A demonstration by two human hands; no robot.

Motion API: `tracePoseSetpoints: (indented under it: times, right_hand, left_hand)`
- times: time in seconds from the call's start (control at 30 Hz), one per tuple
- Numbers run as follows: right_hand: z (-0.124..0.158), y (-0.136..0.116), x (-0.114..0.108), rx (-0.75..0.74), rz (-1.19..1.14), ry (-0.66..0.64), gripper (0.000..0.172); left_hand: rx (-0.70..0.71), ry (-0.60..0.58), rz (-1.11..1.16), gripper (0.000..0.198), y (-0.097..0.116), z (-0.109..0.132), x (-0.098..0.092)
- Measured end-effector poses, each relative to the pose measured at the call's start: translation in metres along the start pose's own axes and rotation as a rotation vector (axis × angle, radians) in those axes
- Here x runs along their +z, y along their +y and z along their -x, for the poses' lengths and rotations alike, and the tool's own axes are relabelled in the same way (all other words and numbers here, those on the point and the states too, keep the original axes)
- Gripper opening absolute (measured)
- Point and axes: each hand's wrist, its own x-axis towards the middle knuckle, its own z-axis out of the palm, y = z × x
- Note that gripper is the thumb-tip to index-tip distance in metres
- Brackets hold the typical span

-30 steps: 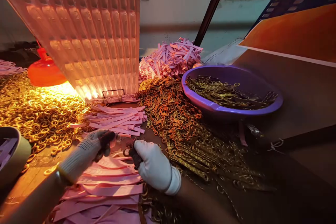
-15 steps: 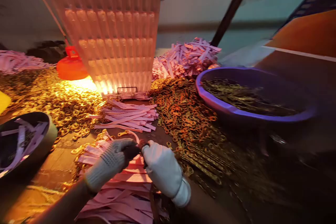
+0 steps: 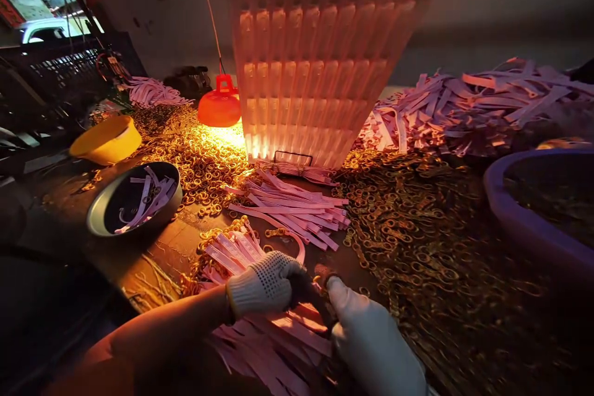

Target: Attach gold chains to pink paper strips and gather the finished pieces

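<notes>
My left hand (image 3: 266,283), in a dotted knit glove, is closed in a pinch just above a heap of pink strips (image 3: 273,334). My right hand (image 3: 371,340), in a white glove, is closed right beside it, fingertips meeting the left hand's. Between them sits a small dark piece and a curled pink strip (image 3: 297,247); what each hand grips is too small to make out. Gold rings and chains (image 3: 417,229) lie spread to the right.
A dark bowl (image 3: 99,219) with pink strips stands at left, a yellow bowl (image 3: 106,142) behind it. An orange lamp (image 3: 220,105) glows by a ribbed translucent panel (image 3: 320,62). A purple basin (image 3: 524,223) sits at right, pink strip piles (image 3: 464,111) behind.
The view has swung left, bringing the yellow bowl into sight. Both hands stay pinched together over the pink strips, now lower and further right in the picture.
</notes>
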Motion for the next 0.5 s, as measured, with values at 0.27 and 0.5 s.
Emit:
tracePoseSetpoints:
  times: [0.27, 0.5]
  right_hand:
    - [0.007, 0.004, 0.001, -0.138, 0.161, 0.023, 0.027]
    - [0.005, -0.008, 0.003, -0.042, 0.156, -0.197, 0.017]
  left_hand:
    - [0.049, -0.075, -0.035, 0.032, 0.007, -0.007, -0.002]
    - [-0.013, -0.032, -0.096, 0.016, -0.003, -0.016, 0.003]
